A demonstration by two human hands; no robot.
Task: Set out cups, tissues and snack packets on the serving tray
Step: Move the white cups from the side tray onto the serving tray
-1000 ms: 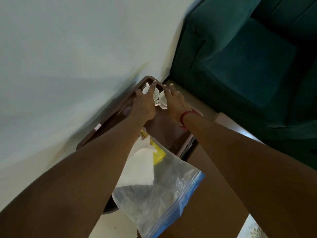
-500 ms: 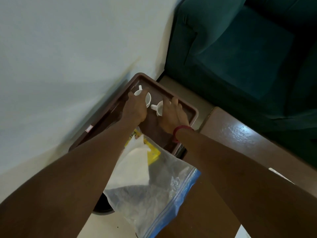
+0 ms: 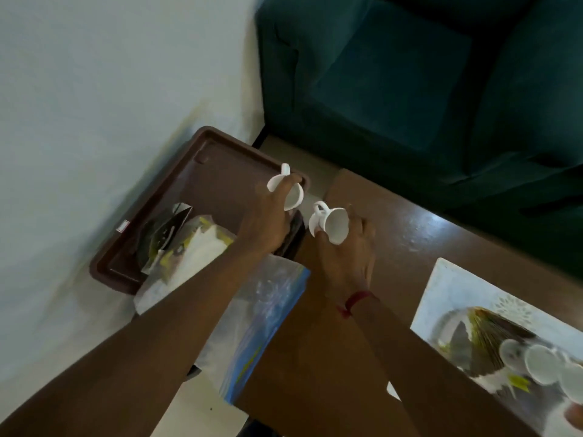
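No text can be read anywhere. A small white sticker (image 3: 123, 225) sits on the rim of the brown tray (image 3: 202, 143), at about nine o'clock (its print too blurred to make out). The dark snack packet (image 3: 164, 238) shows markings, also illegible.

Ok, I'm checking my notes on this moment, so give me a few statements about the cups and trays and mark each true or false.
1. Each hand holds a white cup. True: the left hand grips one cup, the right hand the other cup.
2. Both held cups rest on the brown tray. False: they are lifted clear of it.
3. More white cups sit on the patterned tray. True.
4. The brown tray lies on the green sofa. False: it sits beside the sofa, by the wall.
5. The right wrist wears a red band. True.
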